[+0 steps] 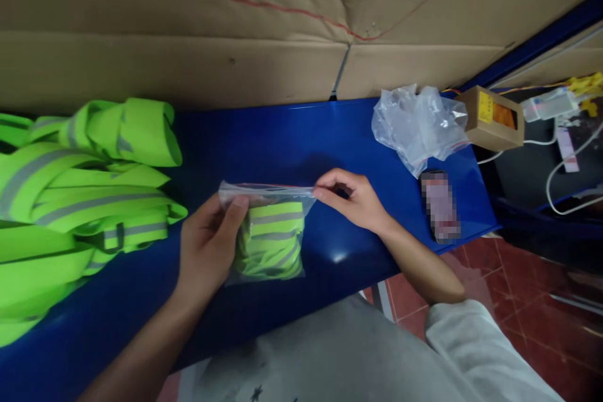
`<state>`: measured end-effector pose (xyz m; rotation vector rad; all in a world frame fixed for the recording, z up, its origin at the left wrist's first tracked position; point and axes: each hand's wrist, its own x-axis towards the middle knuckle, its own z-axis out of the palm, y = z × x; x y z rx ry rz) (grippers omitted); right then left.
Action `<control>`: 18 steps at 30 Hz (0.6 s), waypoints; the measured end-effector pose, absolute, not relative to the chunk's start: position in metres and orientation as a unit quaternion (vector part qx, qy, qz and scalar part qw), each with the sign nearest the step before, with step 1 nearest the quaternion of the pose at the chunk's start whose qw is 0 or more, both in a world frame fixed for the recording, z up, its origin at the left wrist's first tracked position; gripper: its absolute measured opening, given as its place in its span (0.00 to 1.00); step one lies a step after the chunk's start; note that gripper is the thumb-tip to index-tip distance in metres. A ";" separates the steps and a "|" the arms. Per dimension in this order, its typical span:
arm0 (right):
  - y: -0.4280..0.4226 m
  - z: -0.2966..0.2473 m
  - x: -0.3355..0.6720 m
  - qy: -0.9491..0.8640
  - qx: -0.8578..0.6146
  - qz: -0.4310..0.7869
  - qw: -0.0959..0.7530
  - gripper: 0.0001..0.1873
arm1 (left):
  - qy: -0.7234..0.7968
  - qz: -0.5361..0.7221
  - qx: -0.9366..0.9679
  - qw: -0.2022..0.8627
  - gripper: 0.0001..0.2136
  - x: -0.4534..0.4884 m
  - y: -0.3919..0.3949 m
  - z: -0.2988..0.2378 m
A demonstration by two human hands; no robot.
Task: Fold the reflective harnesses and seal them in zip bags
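A clear zip bag (268,235) with a folded neon-green reflective vest (273,240) inside is held just above the blue table (282,138). My left hand (210,245) grips the bag's left side, thumb across its upper corner. My right hand (355,198) pinches the right end of the bag's red-lined zip strip between thumb and fingers. Both hands are closed on the bag.
A pile of neon-green reflective vests (80,195) lies at the left. Crumpled clear plastic bags (417,122), a phone (440,204) and a small cardboard box (492,116) sit at the right end. A cardboard sheet (188,44) stands behind. Cables (565,163) hang beyond the table's right edge.
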<state>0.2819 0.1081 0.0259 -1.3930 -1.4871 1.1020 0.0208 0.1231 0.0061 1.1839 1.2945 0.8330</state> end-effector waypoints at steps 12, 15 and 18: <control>0.098 0.018 0.277 -0.584 -0.550 0.445 0.398 0.08 | 0.553 0.348 0.507 0.563 0.15 0.030 0.125 0.023; 0.096 0.016 0.274 -0.588 -0.554 0.425 0.409 0.07 | 0.546 0.348 0.512 0.565 0.15 0.031 0.124 0.023; 0.095 0.017 0.273 -0.599 -0.545 0.416 0.414 0.06 | 0.540 0.348 0.517 0.565 0.14 0.033 0.123 0.025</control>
